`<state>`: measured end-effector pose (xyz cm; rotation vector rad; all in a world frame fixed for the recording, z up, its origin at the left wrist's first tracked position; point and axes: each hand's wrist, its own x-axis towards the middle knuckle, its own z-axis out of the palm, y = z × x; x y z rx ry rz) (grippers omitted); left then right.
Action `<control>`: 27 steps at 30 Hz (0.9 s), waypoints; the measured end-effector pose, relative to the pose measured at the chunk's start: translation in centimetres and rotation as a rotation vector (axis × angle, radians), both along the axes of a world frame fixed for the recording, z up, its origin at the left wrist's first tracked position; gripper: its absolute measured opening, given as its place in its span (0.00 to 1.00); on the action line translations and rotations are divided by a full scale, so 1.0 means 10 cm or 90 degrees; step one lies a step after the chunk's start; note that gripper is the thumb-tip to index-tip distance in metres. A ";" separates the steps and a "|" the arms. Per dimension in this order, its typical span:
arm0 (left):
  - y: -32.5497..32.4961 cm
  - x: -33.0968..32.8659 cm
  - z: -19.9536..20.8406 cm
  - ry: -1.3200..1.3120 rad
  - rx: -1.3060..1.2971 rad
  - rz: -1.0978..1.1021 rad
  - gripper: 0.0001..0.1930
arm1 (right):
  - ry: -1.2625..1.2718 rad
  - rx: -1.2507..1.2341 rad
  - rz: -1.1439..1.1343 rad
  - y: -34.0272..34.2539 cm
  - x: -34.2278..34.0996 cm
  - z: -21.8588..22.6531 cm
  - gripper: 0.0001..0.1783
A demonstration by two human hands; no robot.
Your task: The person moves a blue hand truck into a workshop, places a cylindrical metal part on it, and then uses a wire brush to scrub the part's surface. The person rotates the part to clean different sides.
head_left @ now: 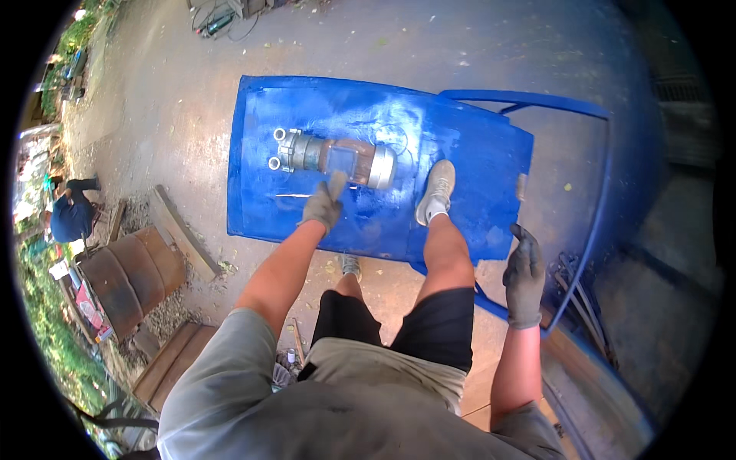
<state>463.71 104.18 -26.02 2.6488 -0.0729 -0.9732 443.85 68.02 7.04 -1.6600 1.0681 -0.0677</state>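
A cylindrical motor with a pump head [308, 152] lies on a blue flat-topped platform [460, 138]. It has two round ports at its left, a rusty brown middle and a silver end cap at its right. Just below the motor, my gloved left hand [322, 207] is closed, and a short tan piece [337, 182] sticks up from its fingers; I cannot make out what it is. A thin pale stick [293, 195] lies beside this hand. My gloved right hand [524, 277] hangs off the platform's right side, fingers stretched out, holding nothing.
My right shoe [438, 192] rests on the platform; the other stands on the ground. A blue tubular frame [602, 176] extends from the platform's right. At the left are a rusty barrel [132, 274], a wooden plank [184, 231] and a person in dark blue [70, 215]. Cables [218, 23] lie at the far side.
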 end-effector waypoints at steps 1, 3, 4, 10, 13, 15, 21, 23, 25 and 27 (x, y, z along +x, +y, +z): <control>-0.11 0.32 -0.19 0.000 0.000 0.035 0.43 | 0.018 0.024 0.057 -0.19 0.24 -0.37 0.19; -0.45 0.77 -0.34 -0.061 0.038 0.117 0.37 | 0.034 0.019 0.203 -0.57 0.80 -1.22 0.18; -0.50 0.89 -0.59 -0.144 0.061 0.164 0.36 | 0.018 -0.004 0.291 -0.70 1.11 -1.68 0.18; -0.84 1.08 -2.02 -0.369 0.043 0.563 0.34 | 0.003 -0.005 0.658 -1.01 2.55 -3.50 0.23; -1.02 1.17 -1.89 -0.295 0.022 0.535 0.35 | 0.133 0.090 0.737 -1.07 2.80 -4.19 0.25; -0.98 1.25 -1.90 -0.262 0.034 0.529 0.30 | 0.130 0.117 0.775 -0.90 2.96 -4.60 0.24; -0.92 1.22 -1.86 -0.246 0.035 0.522 0.28 | 0.317 0.186 0.880 -0.35 3.41 -5.09 0.24; -0.97 1.25 -1.88 -0.255 0.039 0.518 0.28 | 0.352 0.194 0.920 -0.38 3.54 -5.09 0.23; -0.94 1.21 -1.88 -0.231 0.034 0.514 0.28 | 0.233 0.191 0.984 -0.48 3.42 -5.35 0.23; -0.90 1.20 -1.89 -0.257 0.049 0.491 0.26 | 0.192 0.182 0.990 -0.45 3.43 -5.50 0.23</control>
